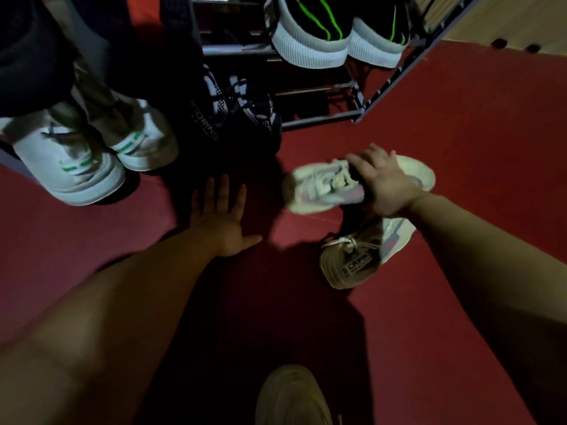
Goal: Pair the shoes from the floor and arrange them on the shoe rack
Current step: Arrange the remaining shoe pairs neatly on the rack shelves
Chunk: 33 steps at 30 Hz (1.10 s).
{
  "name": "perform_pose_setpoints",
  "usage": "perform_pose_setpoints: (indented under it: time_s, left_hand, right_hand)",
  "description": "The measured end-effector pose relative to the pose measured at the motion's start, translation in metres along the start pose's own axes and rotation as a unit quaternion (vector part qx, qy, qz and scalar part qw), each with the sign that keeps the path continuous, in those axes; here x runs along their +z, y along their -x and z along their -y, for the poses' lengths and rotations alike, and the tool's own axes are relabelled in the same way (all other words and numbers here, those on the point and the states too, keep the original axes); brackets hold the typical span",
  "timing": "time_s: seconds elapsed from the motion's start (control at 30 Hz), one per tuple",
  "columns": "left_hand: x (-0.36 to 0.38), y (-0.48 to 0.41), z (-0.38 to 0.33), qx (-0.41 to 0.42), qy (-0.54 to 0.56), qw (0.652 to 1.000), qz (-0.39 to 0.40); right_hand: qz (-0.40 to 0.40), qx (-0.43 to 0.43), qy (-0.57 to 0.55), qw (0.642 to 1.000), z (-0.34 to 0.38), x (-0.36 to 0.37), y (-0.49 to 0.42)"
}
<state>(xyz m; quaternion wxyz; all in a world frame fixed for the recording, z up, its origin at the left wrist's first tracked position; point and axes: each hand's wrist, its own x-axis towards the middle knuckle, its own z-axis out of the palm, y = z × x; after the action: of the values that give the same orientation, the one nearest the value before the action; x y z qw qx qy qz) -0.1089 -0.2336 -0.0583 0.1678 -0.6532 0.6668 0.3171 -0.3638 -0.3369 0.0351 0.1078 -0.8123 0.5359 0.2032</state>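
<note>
Red floor all round, dim light, pale wood panel behind the rack's right end. Metal shoe rack stands at the far edge of the floor. On an upper shelf, toward its right end, sits a black pr w/ green stripes and thick white soles, heels sticking out over the front rail. Down by the rack's left front corner is a black lace-up pr w/ white lettering, side by side. Can't tell if they sit on the bottom rail or on the floor. Further left is a white pr w/ green trim, heels toward the person, touching each other, w/ dark cloth above them.

R hand is out in front of the rack's right corner, fingers curled over the collar of a cream sneaker w/ pinkish side panels, gripping it. That shoe looks lifted, toe pointing left, and is blurred. Just under that wrist is the second cream sneaker, same colours, toe toward the person, lettering on the tongue. Can't tell whether it hangs from the same hand or lies on the floor.

L hand holds nothing: palm down, fingers spread & straight, low over the floor btw the black lace-up pr and the person, thumb pointing toward the cream shoes.

Tan shoe sits at the near edge of the floor, btw the two forearms.
</note>
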Motion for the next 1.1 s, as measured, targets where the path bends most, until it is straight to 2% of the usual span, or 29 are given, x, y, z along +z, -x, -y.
perform_pose_setpoints:
  time_s: [0.07,0.13,0.27,0.33,0.43,0.5,0.53,0.57,0.63,0.7,0.77,0.87,0.97,1.03,1.1]
  left_hand:
    - [0.0,0.001,0.004,0.01,-0.008,1.0,-0.004]
    - [0.0,0.003,0.008,0.02,-0.02,1.0,-0.009]
    - [0.0,0.007,0.008,0.015,0.007,0.999,-0.039]
    - [0.0,0.01,0.0,0.019,0.064,0.994,-0.089]
    - [-0.003,0.012,-0.021,0.081,0.102,0.979,-0.16]
    - [-0.009,0.011,-0.041,0.137,0.084,0.974,-0.162]
    - [-0.013,0.012,-0.053,0.156,0.066,0.974,-0.152]
    - [-0.014,0.01,-0.064,0.166,0.042,0.976,-0.137]
    - [-0.012,0.007,-0.08,0.162,-0.007,0.979,-0.122]
    - [-0.002,0.002,-0.085,0.146,-0.035,0.978,-0.144]
    - [0.011,0.006,-0.09,0.153,-0.058,0.971,-0.175]
    - [0.031,0.023,-0.099,0.163,-0.101,0.966,-0.174]
    - [0.04,0.043,-0.097,0.142,-0.079,0.967,-0.194]
    - [0.038,0.05,-0.095,0.149,-0.047,0.962,-0.223]
    - [0.036,0.049,-0.092,0.166,-0.056,0.963,-0.205]
  right_hand:
    - [0.013,-0.083,0.04,0.996,0.002,0.006,0.006]
    - [0.003,-0.084,0.045,0.995,0.013,0.015,0.01]
    - [0.012,0.058,0.025,0.998,0.032,0.023,0.012]
    - [0.01,0.18,-0.027,0.983,0.038,0.012,0.017]
    - [0.022,0.374,-0.171,0.911,0.037,0.016,0.03]
    - [0.025,0.42,-0.299,0.856,0.035,0.036,0.046]
    - [0.027,0.416,-0.356,0.837,0.035,0.048,0.055]
    - [0.04,0.398,-0.381,0.834,0.038,0.059,0.065]
    - [0.074,0.377,-0.384,0.84,0.05,0.075,0.085]
    - [0.077,0.364,-0.391,0.842,0.06,0.088,0.093]
    - [0.045,0.331,-0.362,0.87,0.066,0.093,0.097]
    - [0.018,0.249,-0.265,0.931,0.054,0.095,0.107]
    - [0.022,0.155,-0.216,0.964,0.027,0.093,0.12]
    - [0.018,0.148,-0.231,0.961,0.013,0.091,0.123]
    - [0.002,0.202,-0.295,0.934,0.014,0.088,0.125]
